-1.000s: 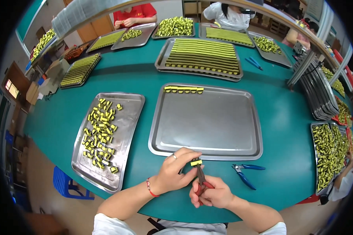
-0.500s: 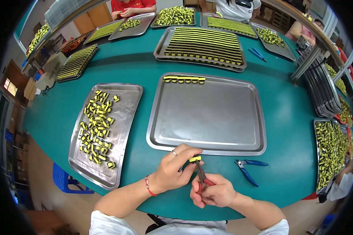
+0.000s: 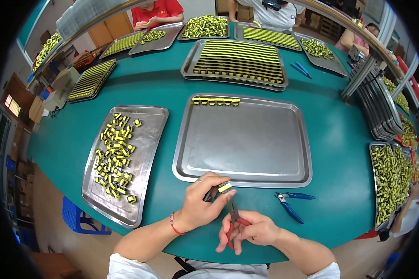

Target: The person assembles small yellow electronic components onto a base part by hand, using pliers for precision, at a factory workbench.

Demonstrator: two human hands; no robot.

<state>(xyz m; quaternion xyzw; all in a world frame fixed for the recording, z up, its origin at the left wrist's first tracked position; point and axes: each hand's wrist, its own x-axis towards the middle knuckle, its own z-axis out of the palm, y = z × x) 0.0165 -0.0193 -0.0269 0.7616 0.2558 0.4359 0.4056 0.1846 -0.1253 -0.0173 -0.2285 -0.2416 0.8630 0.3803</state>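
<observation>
My left hand (image 3: 199,203) pinches a small yellow-and-black transformer (image 3: 225,187) between thumb and fingers, just off the near rim of the large metal tray (image 3: 246,139). My right hand (image 3: 258,229) is wrapped loosely round the red-handled pliers (image 3: 233,213). The dark jaws point up toward the transformer, close beneath it; whether they touch it is hard to tell. In the large tray's far left corner stands a short row of transformers (image 3: 216,101). Loose transformers (image 3: 114,151) lie jumbled on the smaller tray (image 3: 146,139) to my left.
Blue-handled cutters (image 3: 293,204) lie right of my hands, with a second blue tool (image 3: 301,69) farther back. Behind the large tray sits a tray of transformer rows (image 3: 237,60). A heaped tray (image 3: 388,186) and stacked trays (image 3: 379,104) stand at the right. Other people sit across the table.
The transformer has tilted and shifted slightly left in my left hand. The pliers have drawn down and left, and some right-hand fingers have spread. The whole view has shifted a little.
</observation>
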